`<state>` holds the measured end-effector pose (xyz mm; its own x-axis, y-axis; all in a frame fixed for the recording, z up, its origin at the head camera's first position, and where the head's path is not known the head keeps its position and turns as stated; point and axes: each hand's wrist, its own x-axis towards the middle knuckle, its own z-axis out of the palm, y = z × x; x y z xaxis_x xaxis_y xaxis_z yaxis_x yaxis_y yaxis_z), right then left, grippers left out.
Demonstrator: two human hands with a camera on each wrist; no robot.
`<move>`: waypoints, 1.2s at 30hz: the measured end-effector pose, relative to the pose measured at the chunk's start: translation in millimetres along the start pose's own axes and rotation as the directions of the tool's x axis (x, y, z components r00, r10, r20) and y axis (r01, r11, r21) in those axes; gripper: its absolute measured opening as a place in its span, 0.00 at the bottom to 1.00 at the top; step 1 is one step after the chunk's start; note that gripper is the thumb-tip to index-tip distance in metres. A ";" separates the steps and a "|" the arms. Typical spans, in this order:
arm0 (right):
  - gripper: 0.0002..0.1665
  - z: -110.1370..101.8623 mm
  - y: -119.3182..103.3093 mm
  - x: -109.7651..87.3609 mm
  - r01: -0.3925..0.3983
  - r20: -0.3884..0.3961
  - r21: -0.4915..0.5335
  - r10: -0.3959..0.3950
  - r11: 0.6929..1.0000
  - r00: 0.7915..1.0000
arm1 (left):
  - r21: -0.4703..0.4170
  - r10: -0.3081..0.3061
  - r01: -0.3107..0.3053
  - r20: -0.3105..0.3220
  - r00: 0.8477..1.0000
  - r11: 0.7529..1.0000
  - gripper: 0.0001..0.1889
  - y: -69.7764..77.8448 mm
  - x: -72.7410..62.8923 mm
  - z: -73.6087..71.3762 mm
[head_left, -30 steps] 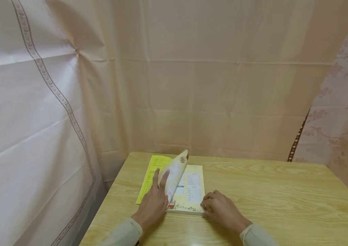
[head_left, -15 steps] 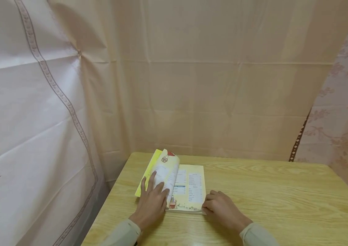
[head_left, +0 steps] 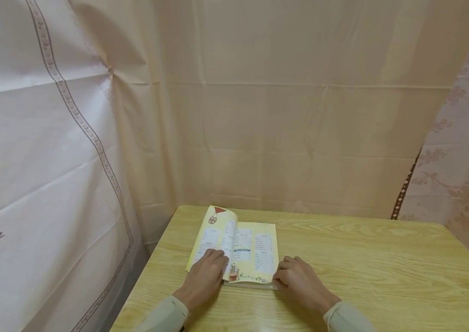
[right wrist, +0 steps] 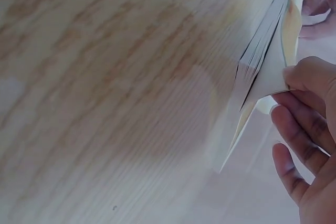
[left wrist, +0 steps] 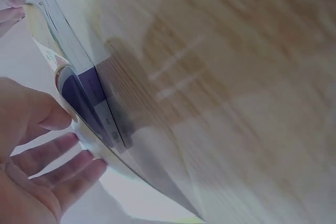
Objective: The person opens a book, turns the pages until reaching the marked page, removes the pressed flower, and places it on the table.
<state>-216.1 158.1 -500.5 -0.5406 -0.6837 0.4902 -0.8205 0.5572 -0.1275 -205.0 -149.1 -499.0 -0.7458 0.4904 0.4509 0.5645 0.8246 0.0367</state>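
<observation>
Lying open on a wooden table [head_left: 363, 263] before hanging beige cloth [head_left: 301, 124], a book [head_left: 243, 256] is being touched, in the head view, at its lower left by a left hand [head_left: 204, 276] and being held at its lower right corner by a right hand [head_left: 302, 283]. From the left wrist, loosely extended fingers [left wrist: 79, 182] are being rested against the pages. From the right wrist, a raised page [right wrist: 271, 78] is being pinched between thumb and index finger.
</observation>
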 end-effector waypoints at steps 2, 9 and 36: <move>0.10 -0.4 -0.7 0.7 -0.008 -0.014 0.001 0.008 1.000 1.000 | -0.017 0.002 -0.001 0.025 1.000 1.000 0.07 2.0 1.6 -0.6; 0.07 -3.0 -2.1 1.5 -0.037 -0.036 0.039 0.039 0.999 0.999 | 0.019 -0.053 0.051 0.137 0.989 0.998 0.26 12.3 5.1 4.2; 0.10 -2.0 -1.4 -3.3 -0.235 0.097 0.024 0.232 0.972 0.968 | -0.020 -0.150 0.150 -0.016 0.989 0.989 0.45 13.2 10.8 3.8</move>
<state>-212.8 160.5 -500.2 -0.7314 -0.5781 0.3617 -0.6746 0.6908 -0.2601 -207.0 -131.9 -497.0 -0.8165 0.3566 0.4541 0.4534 0.8829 0.1219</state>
